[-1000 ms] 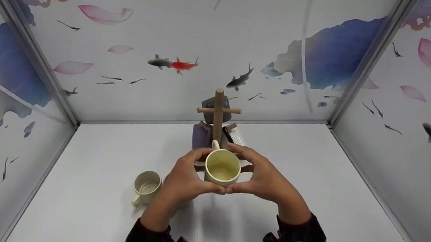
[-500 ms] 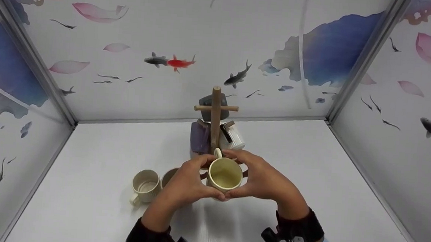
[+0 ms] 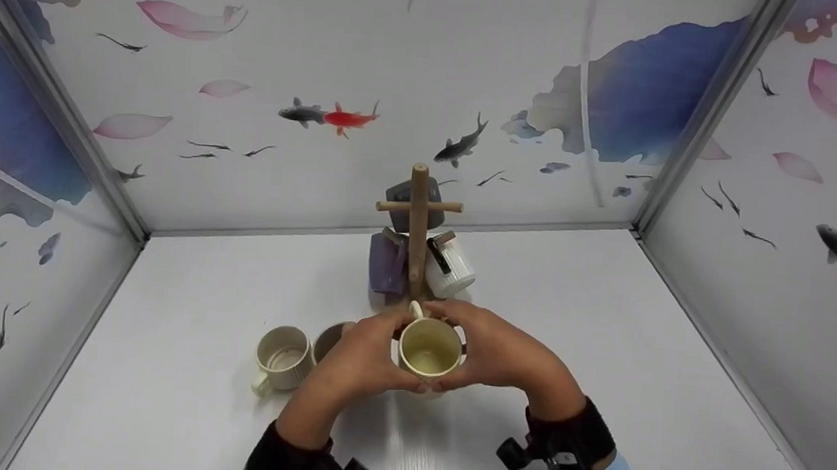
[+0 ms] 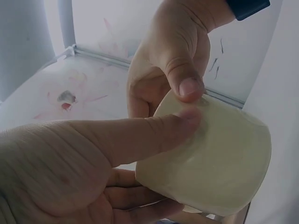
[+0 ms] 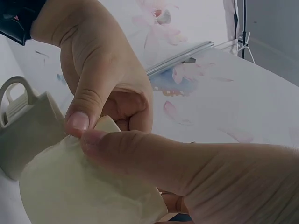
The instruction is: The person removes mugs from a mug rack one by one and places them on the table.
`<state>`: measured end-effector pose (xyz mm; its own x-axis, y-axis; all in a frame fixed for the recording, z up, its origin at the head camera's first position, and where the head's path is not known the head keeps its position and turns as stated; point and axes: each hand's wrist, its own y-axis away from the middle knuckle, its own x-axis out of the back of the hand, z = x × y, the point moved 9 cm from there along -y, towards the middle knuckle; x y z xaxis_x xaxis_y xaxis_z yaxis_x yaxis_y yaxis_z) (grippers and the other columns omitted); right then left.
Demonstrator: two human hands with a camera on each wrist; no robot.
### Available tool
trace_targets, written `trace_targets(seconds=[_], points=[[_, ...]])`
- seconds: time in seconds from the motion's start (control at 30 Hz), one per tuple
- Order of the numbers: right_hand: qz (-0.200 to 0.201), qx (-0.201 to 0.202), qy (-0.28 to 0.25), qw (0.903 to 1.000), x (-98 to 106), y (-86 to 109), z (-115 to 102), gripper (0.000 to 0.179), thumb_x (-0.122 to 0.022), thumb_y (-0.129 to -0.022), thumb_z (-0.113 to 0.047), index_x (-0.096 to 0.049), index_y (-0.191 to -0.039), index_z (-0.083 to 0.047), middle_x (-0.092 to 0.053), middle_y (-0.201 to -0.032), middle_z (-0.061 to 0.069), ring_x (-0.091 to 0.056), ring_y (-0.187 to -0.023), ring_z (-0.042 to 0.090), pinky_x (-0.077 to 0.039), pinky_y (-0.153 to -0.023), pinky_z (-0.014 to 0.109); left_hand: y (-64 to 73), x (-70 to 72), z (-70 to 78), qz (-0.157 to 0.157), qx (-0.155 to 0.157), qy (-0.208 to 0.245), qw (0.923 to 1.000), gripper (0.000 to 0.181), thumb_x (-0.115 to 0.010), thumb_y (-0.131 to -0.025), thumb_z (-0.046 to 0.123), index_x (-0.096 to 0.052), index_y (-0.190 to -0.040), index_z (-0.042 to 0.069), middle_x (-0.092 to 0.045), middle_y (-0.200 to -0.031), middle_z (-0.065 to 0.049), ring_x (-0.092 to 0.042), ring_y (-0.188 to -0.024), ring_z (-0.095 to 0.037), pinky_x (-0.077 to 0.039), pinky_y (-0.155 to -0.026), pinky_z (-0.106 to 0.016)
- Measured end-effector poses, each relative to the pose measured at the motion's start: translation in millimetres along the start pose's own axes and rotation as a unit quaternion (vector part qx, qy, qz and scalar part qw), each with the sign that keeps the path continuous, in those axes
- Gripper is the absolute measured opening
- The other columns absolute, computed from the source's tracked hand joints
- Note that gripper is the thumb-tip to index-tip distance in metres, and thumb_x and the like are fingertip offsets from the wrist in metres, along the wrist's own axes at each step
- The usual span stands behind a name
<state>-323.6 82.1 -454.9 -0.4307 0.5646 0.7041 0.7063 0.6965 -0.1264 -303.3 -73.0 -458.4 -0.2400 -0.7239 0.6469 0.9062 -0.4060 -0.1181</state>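
Both my hands hold a pale yellow mug (image 3: 429, 364), one on each side, with its open top tilted toward the head camera and its handle facing the rack. My left hand (image 3: 364, 355) curls round the left side, and my right hand (image 3: 502, 349) grips the right. The thumbs lie near each other on the mug's near wall (image 4: 229, 154), as the left wrist view shows. Just beyond stands a wooden mug rack (image 3: 416, 242). On it hang a purple mug (image 3: 386, 266), a white ribbed mug (image 3: 453, 270) and a dark grey mug (image 3: 397, 218).
Left of my hands, a cream ribbed mug (image 3: 283, 361) stands upright on the white table (image 3: 185, 366). Beside it is another mug (image 3: 327, 340), partly hidden by my left hand. Patterned panels (image 3: 372, 36) enclose the back and sides.
Both hands have drawn the yellow mug back from the rack, lower in the head view. The white mug and the mug beside my left hand show more fully.
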Motion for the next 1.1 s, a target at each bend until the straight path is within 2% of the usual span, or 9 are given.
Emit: trace_targets(seconds=[0.13,0.27,0.47,0.7,0.87,1.1], points=[[0.002,-0.003,0.007,1.0,-3.0,-1.9,3.0,0.105,-0.108,-0.077,-0.035,-0.057,-0.166,-0.013,-0.07,-0.154,0.0,-0.068,-0.139,0.025,-0.057,-0.117,0.057,-2.2,-2.5,0.8,0.016,-0.004,-0.067,0.9976,0.087,-0.109,-0.066,0.029,-0.073,-0.143,0.013,-0.079,-0.139,-0.006,-0.074,-0.124,-0.028,-0.041,-0.1,-0.052],[-0.003,-0.002,0.009,1.0,-6.9,-5.3,7.8,0.105,-0.109,-0.075,-0.028,-0.058,-0.166,-0.016,-0.067,-0.159,-0.002,-0.064,-0.146,0.025,-0.053,-0.122,0.058,-4.2,-7.1,-1.0,0.024,-0.01,-0.099,0.9947,0.086,-0.108,-0.065,0.026,-0.074,-0.142,0.011,-0.079,-0.14,-0.01,-0.073,-0.127,-0.032,-0.042,-0.097,-0.052],[-0.014,0.005,0.011,0.9998,-16.1,-11.3,17.5,0.097,-0.109,-0.074,-0.027,-0.063,-0.16,-0.026,-0.067,-0.156,-0.008,-0.063,-0.145,0.022,-0.053,-0.122,0.053,-3.3,-15.2,-6.5,0.022,-0.002,-0.128,0.9915,0.086,-0.108,-0.067,0.026,-0.072,-0.143,0.006,-0.079,-0.139,-0.015,-0.072,-0.132,-0.039,-0.04,-0.105,-0.06],[-0.029,-0.019,0.013,0.9993,-23.4,-11.5,26.3,0.091,-0.108,-0.072,-0.022,-0.067,-0.153,-0.018,-0.072,-0.148,0.002,-0.068,-0.136,0.024,-0.056,-0.117,0.054,-3.1,-21.2,-7.8,0.021,0.001,-0.173,0.9847,0.079,-0.108,-0.065,0.029,-0.076,-0.134,0.009,-0.082,-0.129,-0.01,-0.075,-0.121,-0.034,-0.039,-0.099,-0.056],[-0.036,-0.033,0.012,0.9987,-28.6,-12.2,30.2,0.095,-0.108,-0.07,-0.02,-0.066,-0.155,-0.018,-0.071,-0.149,0.002,-0.067,-0.137,0.024,-0.054,-0.119,0.054,-2.9,-22.7,-7.5,0.022,-0.003,-0.183,0.9828,0.08,-0.109,-0.063,0.031,-0.077,-0.134,0.01,-0.082,-0.131,-0.009,-0.074,-0.123,-0.034,-0.039,-0.099,-0.057],[-0.038,-0.047,0.017,0.998,-31.5,-12.3,31.4,0.095,-0.108,-0.069,-0.02,-0.066,-0.155,-0.016,-0.069,-0.152,0.002,-0.066,-0.14,0.024,-0.053,-0.121,0.053,-3.7,-22.9,-9.6,0.03,-0.001,-0.199,0.9796,0.078,-0.11,-0.06,0.03,-0.08,-0.131,0.016,-0.084,-0.129,-0.002,-0.074,-0.125,-0.029,-0.037,-0.094,-0.054]])
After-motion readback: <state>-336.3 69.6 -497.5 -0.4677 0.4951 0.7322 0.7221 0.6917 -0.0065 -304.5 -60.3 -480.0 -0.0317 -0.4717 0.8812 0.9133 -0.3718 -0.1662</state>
